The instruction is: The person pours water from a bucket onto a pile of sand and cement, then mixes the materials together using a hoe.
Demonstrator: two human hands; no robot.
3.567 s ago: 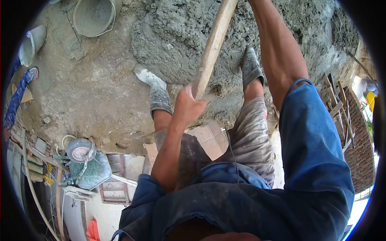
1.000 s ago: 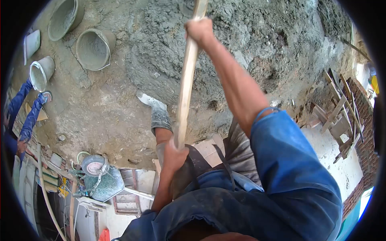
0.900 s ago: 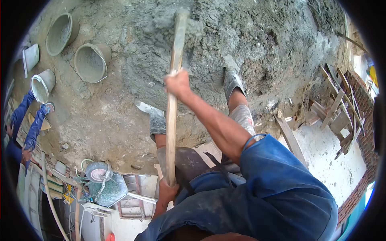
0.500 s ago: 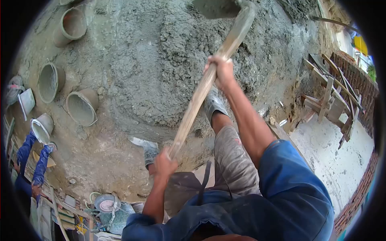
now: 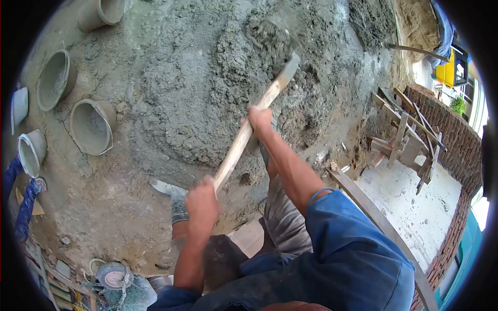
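My left hand [image 5: 202,205] is closed around the lower end of a long wooden hoe handle. Farther up the same shaft, my right hand [image 5: 258,120] grips it. The hoe [image 5: 238,142] slants away from me to the upper right, its head over a broad bed of wet grey mortar [image 5: 192,109]. A clump of mortar at the head hides most of the blade. My boots stand at the near edge of the mix, the right one partly behind my arm.
Several mortar-stained buckets [image 5: 92,127] stand on the left; a person's blue-clad legs [image 5: 25,210] are beside one. Wooden scraps [image 5: 407,137] lie near a low brick wall [image 5: 441,119] at right. A wheelbarrow wheel [image 5: 111,276] shows at lower left. Blue clothing [image 5: 443,33] appears at upper right.
The hoe head has come down and nearer, from the top edge into the mortar. Both hands have shifted left with the handle; the right one is lower. The whole view has turned somewhat.
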